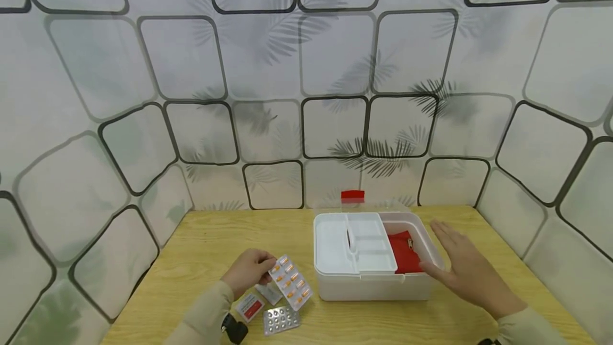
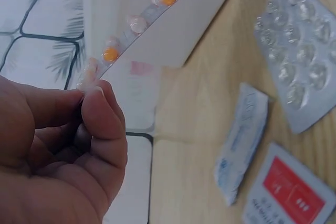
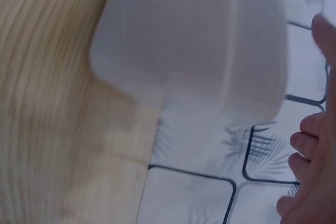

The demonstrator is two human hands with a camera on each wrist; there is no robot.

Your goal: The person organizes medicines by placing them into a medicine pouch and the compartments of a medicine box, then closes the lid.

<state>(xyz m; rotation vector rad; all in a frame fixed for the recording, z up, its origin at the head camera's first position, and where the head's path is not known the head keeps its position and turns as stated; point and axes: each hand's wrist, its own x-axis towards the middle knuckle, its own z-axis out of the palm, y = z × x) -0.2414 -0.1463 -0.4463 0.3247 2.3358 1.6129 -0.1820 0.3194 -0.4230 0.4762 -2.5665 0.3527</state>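
A blister pack of orange-and-white capsules (image 1: 290, 282) is pinched by one corner between the thumb and fingers of my left hand (image 1: 250, 272). It hangs over the table, left of a white storage box (image 1: 373, 287). My right hand (image 1: 466, 270) is at the box's right side, fingers spread and straight, with nothing in its grasp. Inside the box, a red zippered pouch (image 1: 404, 252) shows beside a white divided tray (image 1: 373, 236). Below my left hand lie a silver blister pack (image 1: 281, 320), a small white box with a red panel (image 1: 250, 306) and a white printed packet (image 2: 242, 142).
The box's clear lid with a red latch (image 1: 353, 196) stands raised at the back. Wood-grained table (image 1: 230, 233) reaches back to a patterned curtain (image 1: 268, 132), which also encloses both sides.
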